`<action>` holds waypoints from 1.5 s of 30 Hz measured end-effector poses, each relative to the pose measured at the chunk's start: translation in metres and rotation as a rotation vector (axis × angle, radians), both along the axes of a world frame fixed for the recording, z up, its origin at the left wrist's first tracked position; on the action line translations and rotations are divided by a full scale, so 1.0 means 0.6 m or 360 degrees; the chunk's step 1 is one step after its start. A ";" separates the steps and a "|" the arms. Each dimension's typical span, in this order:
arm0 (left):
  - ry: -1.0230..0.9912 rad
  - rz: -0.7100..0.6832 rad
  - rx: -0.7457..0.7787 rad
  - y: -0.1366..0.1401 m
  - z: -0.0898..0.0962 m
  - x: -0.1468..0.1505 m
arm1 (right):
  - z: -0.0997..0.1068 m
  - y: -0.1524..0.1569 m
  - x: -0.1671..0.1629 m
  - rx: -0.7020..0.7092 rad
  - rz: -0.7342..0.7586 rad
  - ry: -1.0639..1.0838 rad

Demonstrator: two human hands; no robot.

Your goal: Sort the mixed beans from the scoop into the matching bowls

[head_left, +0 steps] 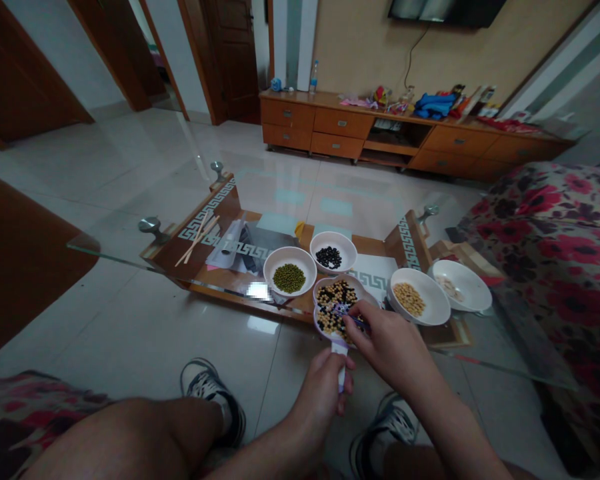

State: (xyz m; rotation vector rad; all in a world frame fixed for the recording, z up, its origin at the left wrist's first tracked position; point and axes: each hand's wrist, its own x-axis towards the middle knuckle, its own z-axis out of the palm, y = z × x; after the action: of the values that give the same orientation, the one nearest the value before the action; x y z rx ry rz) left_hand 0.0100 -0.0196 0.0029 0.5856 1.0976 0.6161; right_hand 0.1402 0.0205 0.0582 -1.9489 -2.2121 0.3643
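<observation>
My left hand [325,377] is wrapped round the white handle of a lobed, pale pink-purple dish [365,288]. Mixed black and yellowish beans [333,293] cover much of the dish. Over it, my right hand [380,330] pinches a thin purple utensil [359,323] whose tip reaches into the beans; the kind of utensil cannot be made out. Just beyond the dish stand a white bowl of green beans [289,278] and another with black beans [329,257]. To the right, one bowl holds yellow soybeans [409,299], and beside it another holds pale pieces [449,287].
The bowls rest on a glass coffee table [130,257] with a wooden base. Chopsticks [199,239] lie at its left. A flowered sofa [575,227] borders the right side. Across the tiled floor, a wooden cabinet [343,123] carries assorted items below a television [445,12].
</observation>
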 end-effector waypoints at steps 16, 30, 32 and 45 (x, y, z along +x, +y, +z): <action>-0.0033 -0.0001 -0.0003 0.001 -0.002 0.000 | 0.007 -0.005 0.008 -0.0282 0.0025 -0.0146; -0.0025 0.0019 -0.0008 0.000 0.006 -0.001 | -0.004 -0.006 0.011 -0.0227 0.0053 -0.0131; -0.0029 0.0021 -0.0007 0.000 0.003 0.000 | -0.005 -0.005 0.010 -0.0221 0.0064 -0.0114; -0.0053 0.0027 -0.0003 0.000 0.002 -0.001 | -0.002 -0.005 0.009 -0.0246 0.0071 -0.0122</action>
State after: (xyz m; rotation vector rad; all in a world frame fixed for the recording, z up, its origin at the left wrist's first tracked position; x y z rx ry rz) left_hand 0.0092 -0.0194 0.0042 0.5629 1.0729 0.6376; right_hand 0.1456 0.0172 0.0573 -2.0240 -2.3428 0.4887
